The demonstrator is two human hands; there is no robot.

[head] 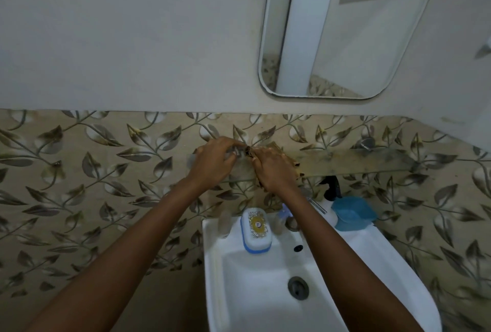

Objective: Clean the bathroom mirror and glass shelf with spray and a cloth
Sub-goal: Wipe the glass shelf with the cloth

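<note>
A glass shelf (353,162) runs along the leaf-patterned wall above the sink; its right part looks dusty. Both hands are over its left part. My right hand (273,169) presses down on a brown-yellow cloth (291,162) lying on the glass. My left hand (214,163) pinches the cloth's folded edge at the middle with its fingertips. The mirror (342,28), rounded with a white rim, hangs on the plain wall above and to the right. A spray bottle's black nozzle (330,187) shows below the shelf, behind the sink's right corner.
A white sink (372,257) stands below with a drain (298,287). A white-and-blue soap box (256,229) sits on its back rim. A blue plastic dish (353,213) rests at the right corner. A metal shelf bracket (367,142) is fixed to the wall.
</note>
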